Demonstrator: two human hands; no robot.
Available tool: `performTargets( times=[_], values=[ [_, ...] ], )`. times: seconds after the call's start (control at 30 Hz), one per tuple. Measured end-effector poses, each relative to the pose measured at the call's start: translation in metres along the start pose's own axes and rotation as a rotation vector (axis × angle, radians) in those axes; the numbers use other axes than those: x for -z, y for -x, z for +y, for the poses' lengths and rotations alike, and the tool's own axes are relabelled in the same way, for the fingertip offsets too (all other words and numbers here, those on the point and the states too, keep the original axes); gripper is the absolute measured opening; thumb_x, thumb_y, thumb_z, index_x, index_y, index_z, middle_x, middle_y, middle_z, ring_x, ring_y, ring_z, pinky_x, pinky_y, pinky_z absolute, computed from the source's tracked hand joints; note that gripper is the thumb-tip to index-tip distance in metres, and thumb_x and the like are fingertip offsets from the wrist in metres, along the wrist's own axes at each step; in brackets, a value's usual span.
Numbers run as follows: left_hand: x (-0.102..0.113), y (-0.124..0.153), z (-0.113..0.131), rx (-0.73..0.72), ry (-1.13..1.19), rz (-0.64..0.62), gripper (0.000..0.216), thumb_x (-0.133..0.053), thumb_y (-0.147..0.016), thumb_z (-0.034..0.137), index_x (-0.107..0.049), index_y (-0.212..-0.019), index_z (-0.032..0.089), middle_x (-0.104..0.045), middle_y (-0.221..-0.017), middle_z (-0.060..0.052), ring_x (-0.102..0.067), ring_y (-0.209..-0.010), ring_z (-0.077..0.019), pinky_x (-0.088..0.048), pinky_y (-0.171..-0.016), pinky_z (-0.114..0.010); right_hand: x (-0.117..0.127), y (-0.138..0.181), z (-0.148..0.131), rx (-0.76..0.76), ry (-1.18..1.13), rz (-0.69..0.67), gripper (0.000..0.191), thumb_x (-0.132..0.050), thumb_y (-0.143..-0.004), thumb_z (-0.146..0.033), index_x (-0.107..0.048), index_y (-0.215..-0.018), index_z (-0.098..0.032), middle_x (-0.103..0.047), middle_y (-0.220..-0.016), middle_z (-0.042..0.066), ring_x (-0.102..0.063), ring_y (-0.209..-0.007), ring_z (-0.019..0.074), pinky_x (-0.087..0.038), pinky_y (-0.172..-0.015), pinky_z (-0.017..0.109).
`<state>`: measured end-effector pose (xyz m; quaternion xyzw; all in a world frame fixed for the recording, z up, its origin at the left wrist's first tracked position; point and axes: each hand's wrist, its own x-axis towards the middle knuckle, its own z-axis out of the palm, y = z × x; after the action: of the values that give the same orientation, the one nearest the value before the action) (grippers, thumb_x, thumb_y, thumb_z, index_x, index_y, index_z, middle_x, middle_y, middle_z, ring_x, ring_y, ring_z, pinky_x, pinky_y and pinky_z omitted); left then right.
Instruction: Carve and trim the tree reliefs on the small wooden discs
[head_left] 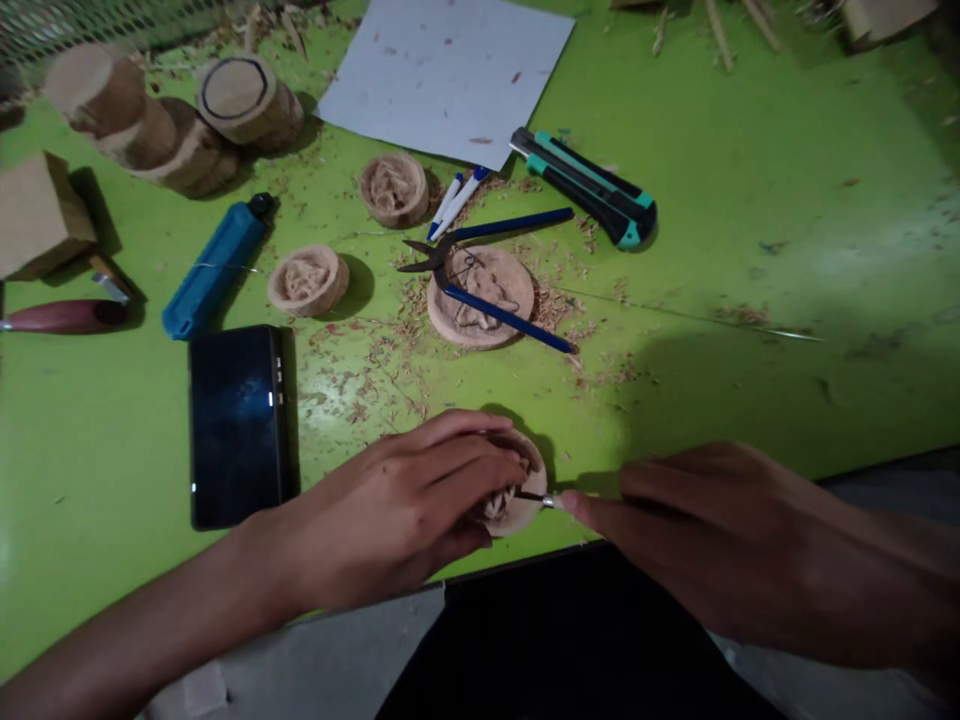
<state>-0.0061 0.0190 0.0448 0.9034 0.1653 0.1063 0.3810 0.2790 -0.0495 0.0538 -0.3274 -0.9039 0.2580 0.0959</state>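
Note:
My left hand (pixel 420 490) grips a small round wood carving (pixel 531 470) near the front edge of the green table, its fingers lying over the rim and the relief inside. From the right, my right hand (pixel 697 520) holds a small carving knife (pixel 546 500), its thin dark blade reaching into the hollow of the carving. Most of the knife's handle is hidden in my fist. Behind my hands, pliers (pixel 510 315) with blue handles rest open across a wider carved wooden disc (pixel 442 315).
Two small carved wooden bowls (pixel 394 190), a green-black box cutter (pixel 592 190), pens (pixel 457 205) and white paper (pixel 450 70) lie farther back. At left are a dark phone-like device (pixel 236 430), a blue cutter (pixel 214 270) and wood blocks (pixel 41 215). Shavings litter the table.

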Motion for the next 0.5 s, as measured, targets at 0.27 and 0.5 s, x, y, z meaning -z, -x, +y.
performTargets(
  times=[0.27, 0.5],
  values=[
    [-0.005, 0.003, -0.004, -0.048, -0.02, 0.06, 0.029, -0.065, -0.1, 0.019, -0.061, -0.127, 0.009, -0.071, -0.125, -0.013, -0.058, -0.133, -0.0263, -0.054, -0.114, -0.04, -0.004, 0.0, -0.009, -0.008, 0.053, 0.021, 0.037, -0.03, -0.105, -0.004, -0.065, -0.11, -0.014, -0.064, -0.092, 0.004, -0.059, -0.07, 0.0149, -0.042, -0.062, 0.034],
    [-0.019, 0.016, -0.003, -0.011, -0.09, 0.119, 0.01, -0.071, -0.096, 0.02, -0.072, -0.105, 0.016, -0.068, -0.129, -0.013, -0.053, -0.14, -0.0335, -0.058, -0.108, -0.048, -0.005, 0.005, -0.008, -0.111, -0.051, -0.084, 0.028, -0.038, -0.104, -0.008, -0.063, -0.109, -0.019, -0.06, -0.092, 0.002, -0.057, -0.073, 0.0159, -0.043, -0.065, 0.032]
  ],
)
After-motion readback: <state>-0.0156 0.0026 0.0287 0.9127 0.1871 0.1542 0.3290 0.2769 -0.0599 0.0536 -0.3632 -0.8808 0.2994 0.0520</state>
